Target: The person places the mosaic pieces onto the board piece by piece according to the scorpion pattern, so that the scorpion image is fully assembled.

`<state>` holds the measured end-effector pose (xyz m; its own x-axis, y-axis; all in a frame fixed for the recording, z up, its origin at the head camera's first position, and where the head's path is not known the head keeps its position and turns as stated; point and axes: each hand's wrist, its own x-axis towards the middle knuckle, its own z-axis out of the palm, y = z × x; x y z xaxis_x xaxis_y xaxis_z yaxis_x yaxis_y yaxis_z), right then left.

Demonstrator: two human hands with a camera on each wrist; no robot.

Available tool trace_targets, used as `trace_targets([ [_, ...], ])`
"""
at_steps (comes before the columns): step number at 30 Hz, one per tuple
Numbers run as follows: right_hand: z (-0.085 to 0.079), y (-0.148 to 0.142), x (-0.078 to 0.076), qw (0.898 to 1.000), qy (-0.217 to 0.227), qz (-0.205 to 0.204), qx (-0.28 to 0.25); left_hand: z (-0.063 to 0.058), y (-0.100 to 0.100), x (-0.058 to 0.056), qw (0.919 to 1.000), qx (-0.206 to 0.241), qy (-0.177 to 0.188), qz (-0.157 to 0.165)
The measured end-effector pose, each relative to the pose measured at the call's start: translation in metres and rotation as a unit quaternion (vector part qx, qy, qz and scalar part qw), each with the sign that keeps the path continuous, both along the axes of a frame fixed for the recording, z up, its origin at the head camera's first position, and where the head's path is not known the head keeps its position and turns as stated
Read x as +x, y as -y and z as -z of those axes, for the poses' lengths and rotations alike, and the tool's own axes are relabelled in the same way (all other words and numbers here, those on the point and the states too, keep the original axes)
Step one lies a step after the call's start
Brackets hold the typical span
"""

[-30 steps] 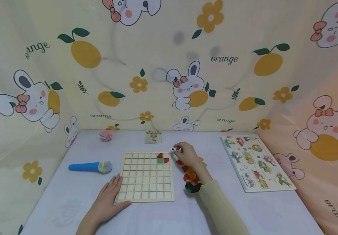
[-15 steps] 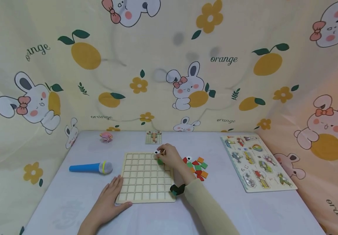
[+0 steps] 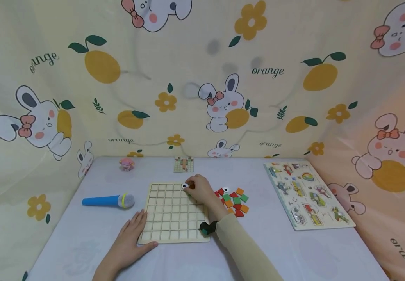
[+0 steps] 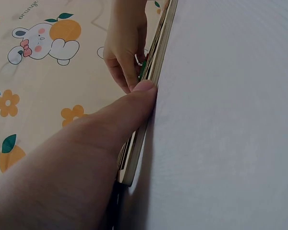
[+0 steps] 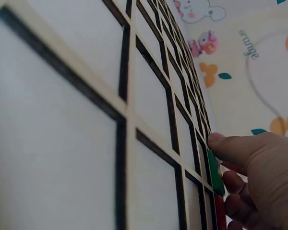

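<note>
A pale wooden grid board [image 3: 166,225] lies on the table in the head view. At its far edge my right hand [image 3: 200,191] pinches a round white eye piece [image 3: 184,186] with a black dot, over the top row. A green piece [image 5: 215,172] and a red piece [image 5: 220,213] sit in the board by the right fingers in the right wrist view; the hand covers them from the head camera. My left hand [image 3: 126,242] rests spread against the board's near left corner, its thumb [image 4: 144,86] on the near edge.
Right of the board lie loose red, green and orange pieces [image 3: 237,200] and another eye piece [image 3: 226,189]. Behind it is a small pattern card [image 3: 184,164]. A blue toy microphone [image 3: 107,201], a pink toy [image 3: 127,164] and a picture puzzle board [image 3: 309,195] stand around.
My right hand has moved left with the eye piece, from beside the board's far right corner to over its top row, uncovering the loose pieces. The left hand stays put.
</note>
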<state>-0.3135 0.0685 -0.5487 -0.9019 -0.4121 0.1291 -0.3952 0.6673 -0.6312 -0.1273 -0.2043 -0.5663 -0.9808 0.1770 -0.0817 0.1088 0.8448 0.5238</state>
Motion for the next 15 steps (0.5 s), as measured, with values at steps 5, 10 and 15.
trace_targets([
  [5,-0.001,-0.0032,0.0014,1.0,-0.005,-0.003,-0.003,0.0043,-0.0034,-0.0002,0.9999,0.008,0.005,-0.003],
  [10,-0.0008,-0.0038,0.0009,1.0,-0.014,-0.008,0.002,0.0025,-0.0039,0.0015,1.0,0.007,0.0,-0.003],
  [15,-0.0021,0.0002,-0.0021,1.0,-0.013,-0.006,0.002,0.0004,0.0008,0.0008,0.9997,-0.002,-0.022,0.002],
])
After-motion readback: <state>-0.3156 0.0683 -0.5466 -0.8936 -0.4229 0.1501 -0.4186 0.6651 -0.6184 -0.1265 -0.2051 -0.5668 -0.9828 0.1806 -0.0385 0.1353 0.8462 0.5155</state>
